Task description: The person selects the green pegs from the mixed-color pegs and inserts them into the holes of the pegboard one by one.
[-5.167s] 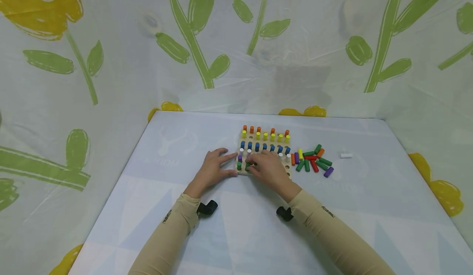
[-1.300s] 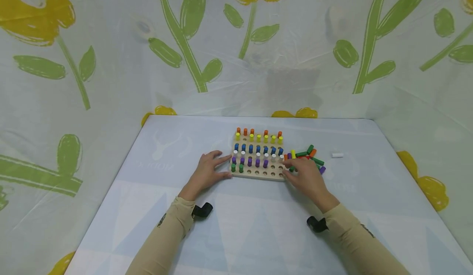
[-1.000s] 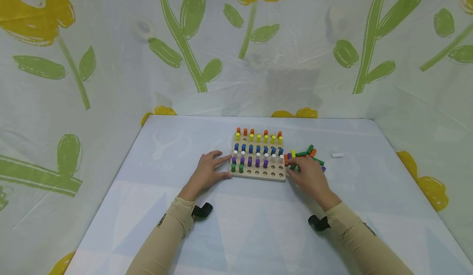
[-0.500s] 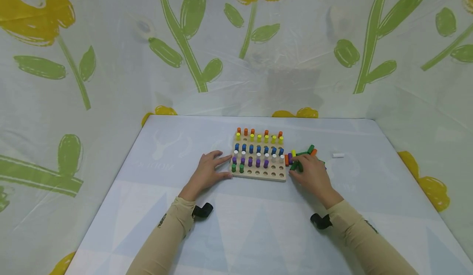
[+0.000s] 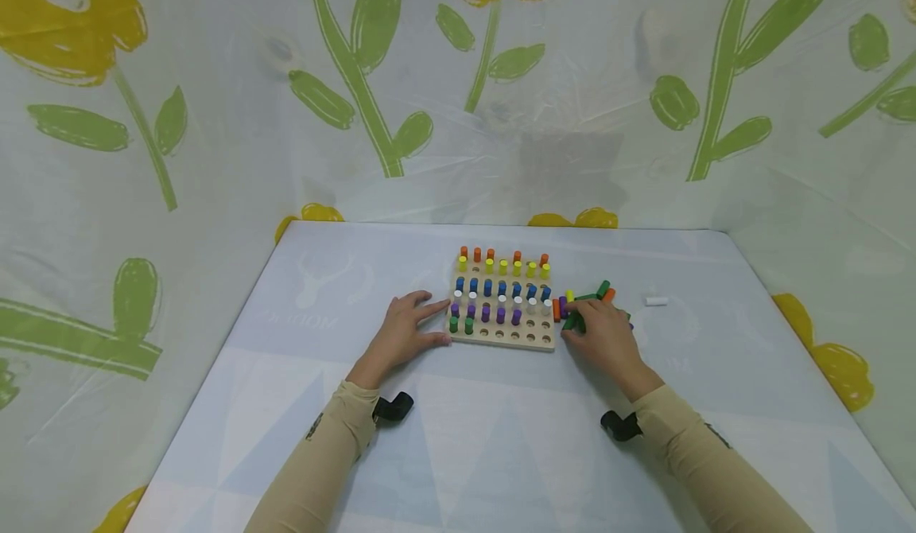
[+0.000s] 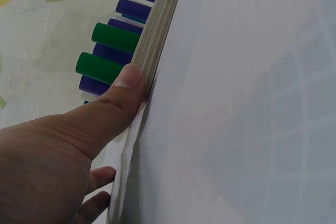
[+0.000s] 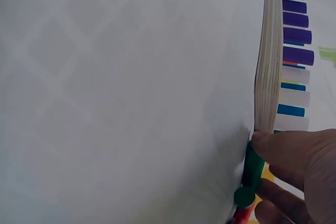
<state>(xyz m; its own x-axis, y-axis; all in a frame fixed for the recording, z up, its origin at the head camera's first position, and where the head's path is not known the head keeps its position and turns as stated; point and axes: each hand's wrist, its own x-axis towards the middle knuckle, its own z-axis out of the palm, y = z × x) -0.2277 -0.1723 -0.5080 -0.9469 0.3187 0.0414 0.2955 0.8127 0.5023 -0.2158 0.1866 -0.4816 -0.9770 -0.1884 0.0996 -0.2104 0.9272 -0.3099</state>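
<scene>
Reaching past the board (image 5: 507, 341), my right hand (image 5: 608, 338) has shifted to the loose pegs (image 5: 556, 310), thumb against a green peg (image 7: 253, 167), pinched or not I can't tell; just two greens (image 5: 468, 326) stand in front, my left hand (image 5: 404, 334), fingers spread, touching the board's left edge

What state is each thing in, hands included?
Pegboard, flat on table, partly filled.
Inserted pegs, upright.
Front-row holes, two filled with green pegs, others empty.
Loose coloured pegs, clustered, partly hidden.
Loose white peg, lying apart.
Left hand, touching the pegboard.
Right hand, at a loose green peg; grip unclear.
</scene>
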